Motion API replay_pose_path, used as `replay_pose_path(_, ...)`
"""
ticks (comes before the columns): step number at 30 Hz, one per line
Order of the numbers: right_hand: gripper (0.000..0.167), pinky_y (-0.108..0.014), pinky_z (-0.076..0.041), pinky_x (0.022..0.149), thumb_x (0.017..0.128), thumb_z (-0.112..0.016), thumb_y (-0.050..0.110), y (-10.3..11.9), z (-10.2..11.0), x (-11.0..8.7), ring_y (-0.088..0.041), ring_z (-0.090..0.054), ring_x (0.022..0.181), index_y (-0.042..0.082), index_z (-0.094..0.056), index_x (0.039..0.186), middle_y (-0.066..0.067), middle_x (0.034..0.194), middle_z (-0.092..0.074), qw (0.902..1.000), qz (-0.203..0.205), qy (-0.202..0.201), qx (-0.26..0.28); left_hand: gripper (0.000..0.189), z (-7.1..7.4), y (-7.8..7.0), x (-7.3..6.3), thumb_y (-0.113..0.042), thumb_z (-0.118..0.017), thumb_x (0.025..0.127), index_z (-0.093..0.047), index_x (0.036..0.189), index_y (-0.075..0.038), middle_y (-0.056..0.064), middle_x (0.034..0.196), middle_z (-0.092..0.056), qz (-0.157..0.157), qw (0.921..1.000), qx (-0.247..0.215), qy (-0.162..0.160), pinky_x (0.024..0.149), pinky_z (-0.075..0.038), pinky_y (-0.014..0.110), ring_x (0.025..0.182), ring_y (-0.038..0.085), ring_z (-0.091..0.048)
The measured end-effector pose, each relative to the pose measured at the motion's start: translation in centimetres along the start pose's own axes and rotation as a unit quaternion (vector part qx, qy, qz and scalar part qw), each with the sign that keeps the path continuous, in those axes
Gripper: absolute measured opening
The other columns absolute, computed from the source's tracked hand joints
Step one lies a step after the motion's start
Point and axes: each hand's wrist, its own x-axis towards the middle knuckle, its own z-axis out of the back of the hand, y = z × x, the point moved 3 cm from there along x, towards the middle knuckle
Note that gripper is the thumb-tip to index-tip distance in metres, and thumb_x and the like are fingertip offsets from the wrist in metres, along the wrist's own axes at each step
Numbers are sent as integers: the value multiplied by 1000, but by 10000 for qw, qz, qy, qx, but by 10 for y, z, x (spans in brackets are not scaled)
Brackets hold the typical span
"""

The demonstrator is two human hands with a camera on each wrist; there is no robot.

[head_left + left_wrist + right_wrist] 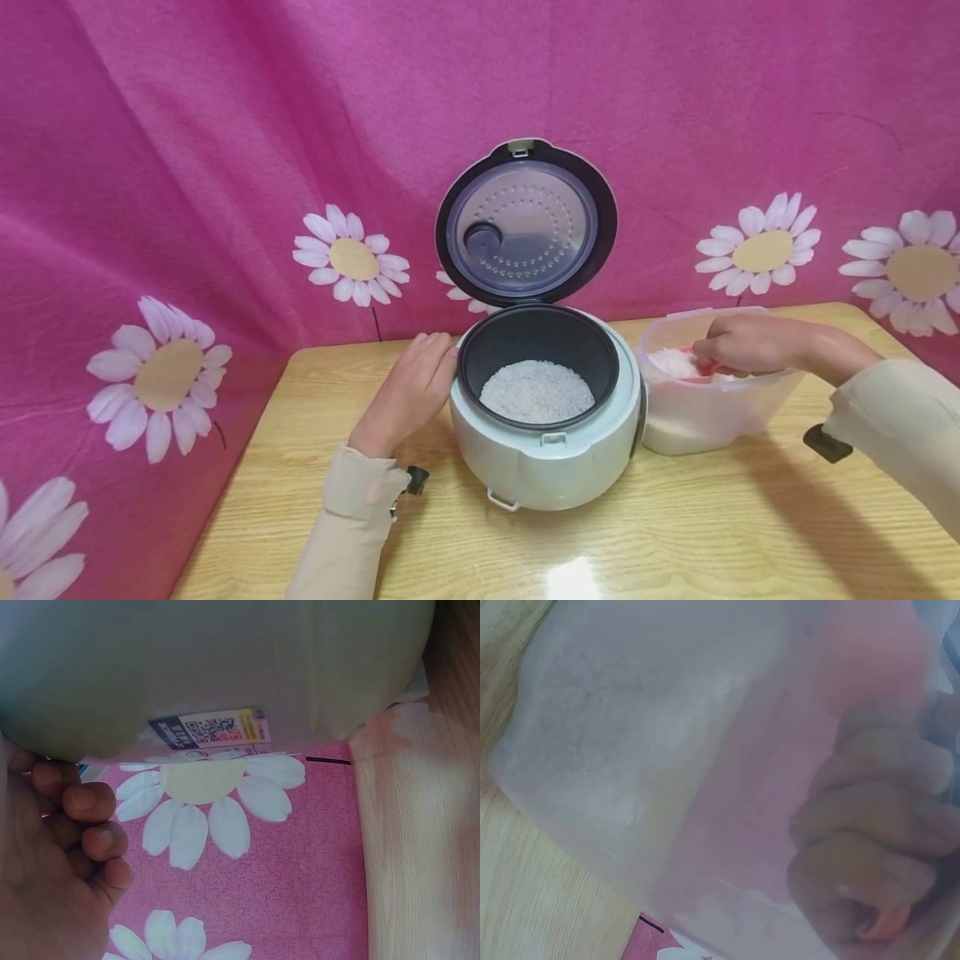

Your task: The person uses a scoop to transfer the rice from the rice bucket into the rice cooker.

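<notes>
A white rice cooker [543,475] stands with its lid [528,225] raised, and white rice [536,392] lies in its dark inner pot [480,350]. Against the cooker's left rim rests my left hand [412,392], its fingers loosely curled in the left wrist view. To the right, my right hand [753,343] reaches into a translucent plastic container [705,421] of rice and grips a red scoop [693,377]. Through the container wall, the right wrist view shows the curled fingers [877,795] below the blurred pink body of the scoop [870,660].
The wooden table [450,558] carries the cooker and container side by side, close together. A pink cloth [360,108] with large daisies hangs behind and at the left. The raised lid stands up near the cloth. A carry handle [502,500] sticks out at the cooker's front.
</notes>
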Motion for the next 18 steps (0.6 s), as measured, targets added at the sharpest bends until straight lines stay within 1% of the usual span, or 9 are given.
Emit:
replay_pose_path(3,33,-26,-36,54,98,-54,26,0,1,-2,-6,-38,54,18,-54,66,9,57,-42,9999,22,-112,-47,22,0,0,-1,-28,-45,107,-62,110,-13,3,97,-60,27,10000,5,-8,91,-50,37,97,19,-50)
replay_pose_path(5,32,-26,-38,56,100,-53,27,0,2,-3,-7,-40,56,16,-60,71,8,59,-44,9997,69,-190,-138,22,0,0,-1,-28,-45,107,-62,110,-13,3,97,-60,31,10000,2,-2,91,-50,37,97,19,-50)
replay_pose_path(8,30,-27,-38,58,101,-51,28,-1,3,-5,-7,-42,58,15,-66,79,7,62,-45,9994,105,-234,-233,23,-1,0,-1,-28,-45,107,-62,110,-13,3,98,-60,8,10000,-8,3,91,-51,37,97,19,-51)
replay_pose_path(12,31,-27,-38,59,101,-50,30,-1,6,-9,-9,-44,61,15,-65,78,5,66,-48,9992,75,-265,-281,22,0,0,-2,-28,-46,107,-62,111,-13,3,99,-60,-36,10000,9,-22,91,-51,37,97,19,-50)
replay_pose_path(18,30,-28,-39,63,101,-52,31,1,11,-14,-12,-48,68,14,-67,81,3,72,-54,9982,69,-445,-408,21,1,0,-2,-27,-46,107,-61,108,-13,3,96,-59,-51,10000,56,-47,89,-50,36,95,18,-50)
